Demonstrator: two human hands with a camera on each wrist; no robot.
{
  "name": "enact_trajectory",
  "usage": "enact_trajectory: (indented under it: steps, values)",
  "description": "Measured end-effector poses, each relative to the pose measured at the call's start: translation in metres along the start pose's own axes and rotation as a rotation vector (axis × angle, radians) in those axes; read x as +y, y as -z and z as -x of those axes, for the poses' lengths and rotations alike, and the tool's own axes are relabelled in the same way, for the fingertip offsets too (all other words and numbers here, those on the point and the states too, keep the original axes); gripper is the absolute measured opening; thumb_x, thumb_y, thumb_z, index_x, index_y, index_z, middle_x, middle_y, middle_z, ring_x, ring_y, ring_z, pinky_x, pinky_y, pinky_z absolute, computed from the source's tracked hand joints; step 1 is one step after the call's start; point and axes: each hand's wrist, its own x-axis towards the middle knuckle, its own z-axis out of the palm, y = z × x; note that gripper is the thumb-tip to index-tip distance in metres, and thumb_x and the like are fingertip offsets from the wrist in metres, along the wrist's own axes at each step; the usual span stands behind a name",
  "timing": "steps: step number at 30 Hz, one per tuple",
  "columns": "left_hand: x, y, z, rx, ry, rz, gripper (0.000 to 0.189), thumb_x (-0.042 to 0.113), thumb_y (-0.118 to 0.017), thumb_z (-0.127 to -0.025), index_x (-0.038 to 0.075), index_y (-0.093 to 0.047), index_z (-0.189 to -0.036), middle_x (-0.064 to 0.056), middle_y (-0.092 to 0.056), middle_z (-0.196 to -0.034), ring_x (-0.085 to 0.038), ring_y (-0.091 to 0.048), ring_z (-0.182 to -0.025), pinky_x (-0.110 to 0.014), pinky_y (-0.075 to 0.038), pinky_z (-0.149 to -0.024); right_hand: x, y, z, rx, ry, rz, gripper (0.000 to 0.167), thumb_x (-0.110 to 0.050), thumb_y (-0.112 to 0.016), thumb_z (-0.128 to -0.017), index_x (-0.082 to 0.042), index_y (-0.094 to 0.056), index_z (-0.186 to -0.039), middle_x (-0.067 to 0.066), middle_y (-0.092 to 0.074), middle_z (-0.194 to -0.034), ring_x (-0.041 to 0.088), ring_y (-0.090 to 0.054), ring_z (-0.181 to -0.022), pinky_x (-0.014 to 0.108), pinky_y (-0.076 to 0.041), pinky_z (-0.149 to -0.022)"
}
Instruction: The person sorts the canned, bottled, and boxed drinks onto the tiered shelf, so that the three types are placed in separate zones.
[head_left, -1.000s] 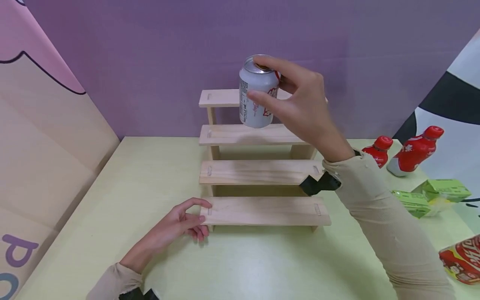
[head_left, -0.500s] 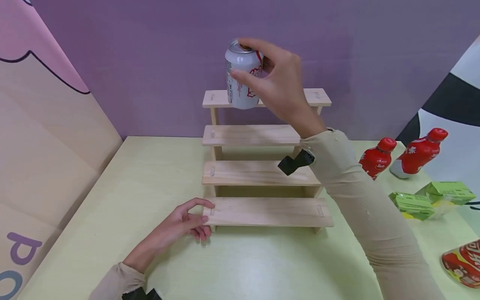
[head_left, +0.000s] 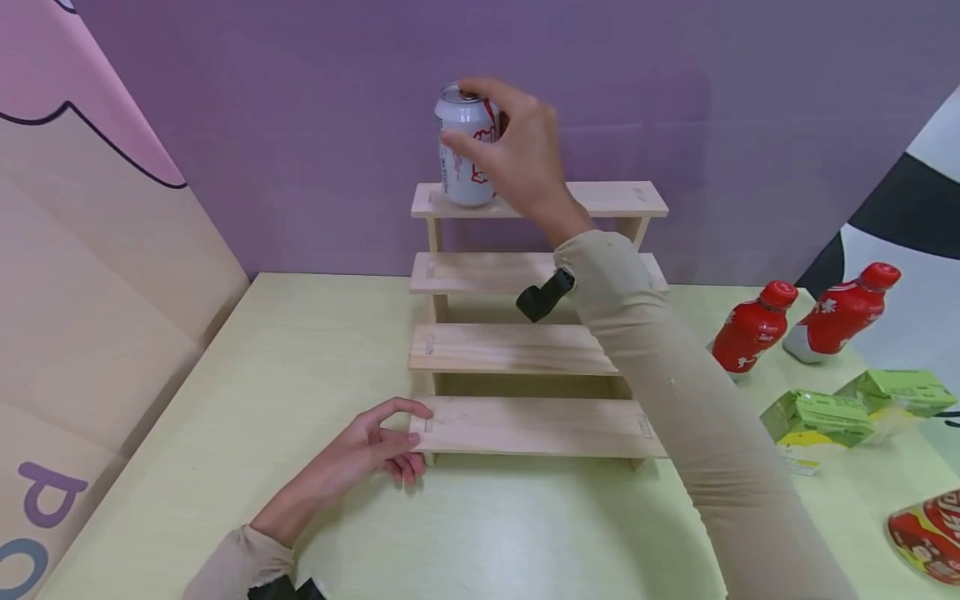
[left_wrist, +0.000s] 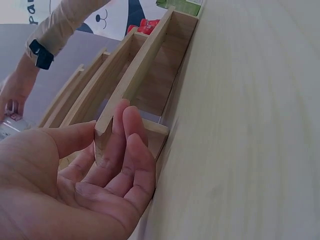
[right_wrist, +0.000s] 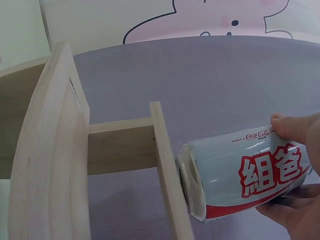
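Note:
A white soda can (head_left: 467, 158) with red lettering stands upright at the left end of the top step of a wooden tiered shelf (head_left: 517, 427). My right hand (head_left: 517, 150) grips it, thumb on the near side and index finger over the lid. In the right wrist view the base of the can (right_wrist: 250, 172) is at the top board (right_wrist: 170, 170), seemingly touching it. My left hand (head_left: 378, 446) holds the left end of the lowest step. The left wrist view shows its thumb and fingers (left_wrist: 120, 155) pinching that board's corner (left_wrist: 107, 125).
Right of the shelf are two red bottles (head_left: 753, 329) (head_left: 843, 312) and two green cartons (head_left: 817, 417) (head_left: 896, 392). A red can (head_left: 930, 533) stands at the right edge. A purple backdrop (head_left: 315, 142) rises behind the pale table (head_left: 315, 350).
My right hand has carried the white can leftward and back, from in front of the shelf to its top step. The left hand keeps its hold on the lowest step.

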Motion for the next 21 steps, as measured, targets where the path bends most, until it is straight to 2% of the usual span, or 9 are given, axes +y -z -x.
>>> enact_trajectory:
  steps: [5,12,21]
  values:
    - [0.0,-0.002,-0.001,-0.003,-0.005,-0.012,0.038,0.022,-0.058,-0.103,0.012,-0.048,-0.138,-0.021,-0.07,-0.088,-0.026,-0.066,-0.074,-0.035,-0.056,-0.069,0.007,-0.004,0.0,-0.022,-0.033,-0.009,0.052,-0.03,-0.079,-0.087,-0.017,-0.062,-0.135,-0.004,-0.066,-0.126,0.006,-0.06,-0.103,0.026,-0.052,-0.082]
    - [0.001,-0.002,0.001,-0.007,-0.001,-0.013,0.038,0.022,-0.057,-0.103,0.011,-0.048,-0.138,-0.023,-0.07,-0.088,-0.026,-0.066,-0.074,-0.036,-0.057,-0.069,0.012,-0.003,0.004,-0.081,-0.007,0.048,0.061,-0.033,-0.076,-0.089,-0.019,-0.052,-0.143,-0.004,-0.059,-0.13,0.008,-0.053,-0.11,0.022,-0.047,-0.086]
    - [-0.001,0.004,0.002,-0.001,-0.006,-0.02,0.037,0.022,-0.057,-0.103,0.011,-0.048,-0.137,-0.025,-0.069,-0.089,-0.026,-0.067,-0.075,-0.039,-0.058,-0.07,0.009,-0.001,0.0,-0.171,-0.017,0.047,0.066,-0.031,-0.076,-0.089,-0.023,-0.046,-0.147,-0.005,-0.055,-0.138,0.006,-0.053,-0.116,0.023,-0.046,-0.092]
